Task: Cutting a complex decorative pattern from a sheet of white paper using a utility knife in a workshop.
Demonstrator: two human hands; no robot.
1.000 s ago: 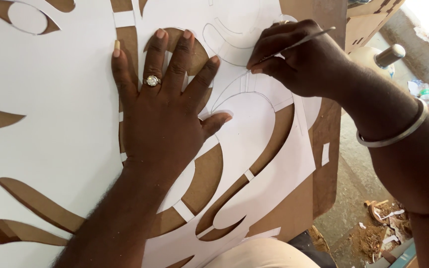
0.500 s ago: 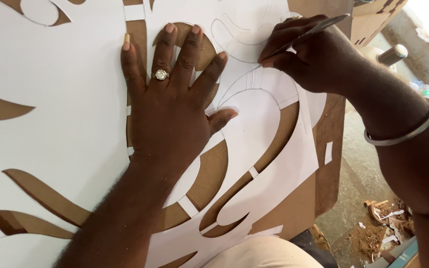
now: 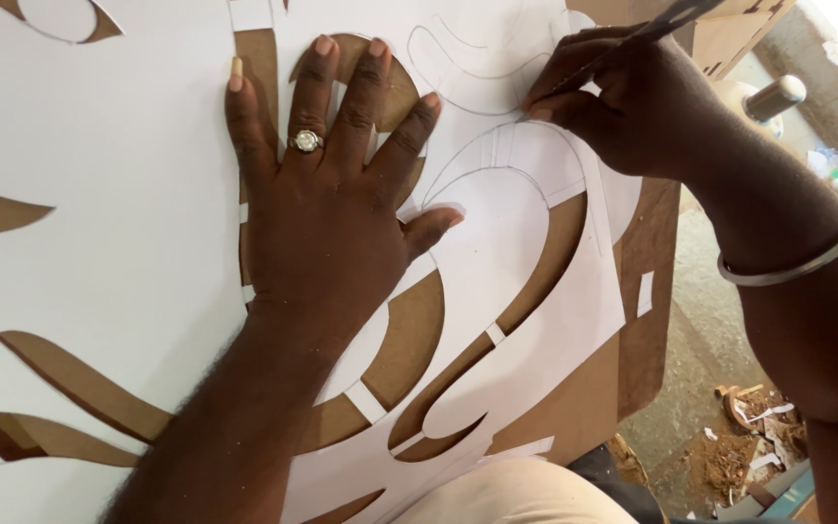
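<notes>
My left hand (image 3: 327,209) lies flat with fingers spread on a large white paper stencil (image 3: 99,223) cut with curved openings, a ring on one finger. The stencil rests on a brown board (image 3: 647,291) that shows through the cut-outs. My right hand (image 3: 637,102) grips a thin dark cutting tool (image 3: 657,21) like a pen, its tip hidden by the fingers at a pencilled curve near the stencil's upper right. A metal bangle circles my right wrist (image 3: 792,267).
The board's right edge drops to a dusty floor (image 3: 700,320). Wood scraps and paper bits (image 3: 754,437) lie on the floor at lower right. A small metal cylinder (image 3: 776,97) and a plastic bottle (image 3: 831,170) sit at the upper right.
The view has shifted slightly, so both hands sit lower and further right in the frame. My right hand has moved a little along the pencilled curve. My left hand stays pressed flat.
</notes>
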